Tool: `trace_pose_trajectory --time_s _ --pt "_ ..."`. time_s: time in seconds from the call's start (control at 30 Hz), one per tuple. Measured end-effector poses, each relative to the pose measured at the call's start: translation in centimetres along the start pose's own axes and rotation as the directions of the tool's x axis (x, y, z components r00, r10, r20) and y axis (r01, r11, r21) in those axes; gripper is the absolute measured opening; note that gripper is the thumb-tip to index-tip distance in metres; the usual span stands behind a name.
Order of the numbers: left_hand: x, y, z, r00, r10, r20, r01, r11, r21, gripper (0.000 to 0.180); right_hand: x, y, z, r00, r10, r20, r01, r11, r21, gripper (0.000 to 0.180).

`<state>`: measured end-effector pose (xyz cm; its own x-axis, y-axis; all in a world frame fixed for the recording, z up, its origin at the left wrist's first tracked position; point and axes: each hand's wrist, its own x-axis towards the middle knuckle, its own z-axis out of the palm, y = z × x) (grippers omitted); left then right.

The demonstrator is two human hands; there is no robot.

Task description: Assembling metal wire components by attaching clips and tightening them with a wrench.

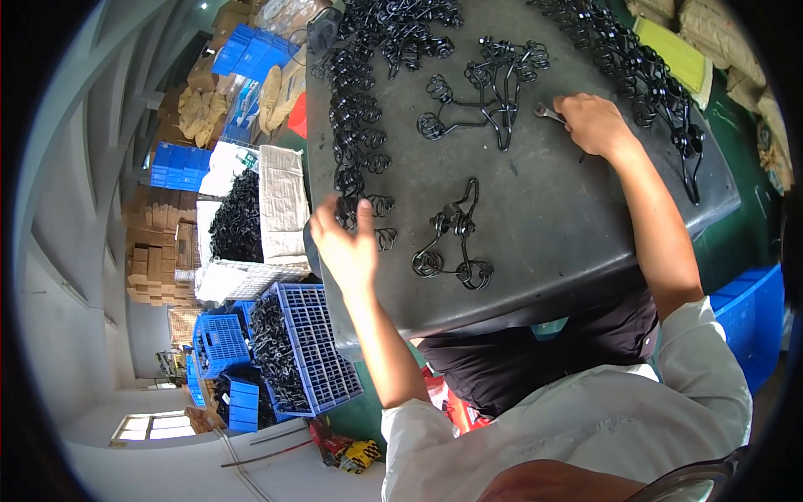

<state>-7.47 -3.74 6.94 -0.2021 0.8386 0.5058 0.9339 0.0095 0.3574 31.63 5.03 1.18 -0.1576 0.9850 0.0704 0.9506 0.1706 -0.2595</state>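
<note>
My right hand (592, 124) is closed around a small metal wrench (548, 112), whose open end points left over the dark table. At the table's left side, my left hand (347, 247) reaches to the lower end of a long row of black coiled wire parts (355, 125). Its thumb and fingers are apart around the parts there; whether they touch one is hard to see. Right of that hand lies a single black wire assembly (456, 238) with two coils at its near end. Farther back, a small group of similar assemblies (493, 96) rests in the middle.
Another row of black wire assemblies (644, 75) runs along the table's right side. More black parts (401, 29) are heaped at the far left. Left of the table stand a blue crate (318, 347) and a white container (251, 272) of black pieces. A blue bin (749, 322) sits at the right.
</note>
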Motion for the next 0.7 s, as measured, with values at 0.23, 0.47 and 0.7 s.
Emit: trace_pose_trajectory --time_s 0.23,0.47,0.7 --pt "3.6 -5.0 4.2 0.969 0.02 0.248 -0.028 0.999 0.028 0.078 -0.1 0.4 0.0 1.0 0.002 -0.005 -0.002 1.0 0.01 0.034" --pt "3.9 -5.4 4.0 0.958 -0.039 0.283 0.033 0.999 0.027 0.078 0.0 0.3 0.2 1.0 -0.003 -0.012 0.004 1.0 0.019 0.035" --pt "10.2 -4.9 2.3 0.918 -0.19 0.349 0.167 0.981 0.094 0.076 -0.4 0.7 0.8 0.999 -0.004 -0.05 0.005 1.0 0.011 0.034"
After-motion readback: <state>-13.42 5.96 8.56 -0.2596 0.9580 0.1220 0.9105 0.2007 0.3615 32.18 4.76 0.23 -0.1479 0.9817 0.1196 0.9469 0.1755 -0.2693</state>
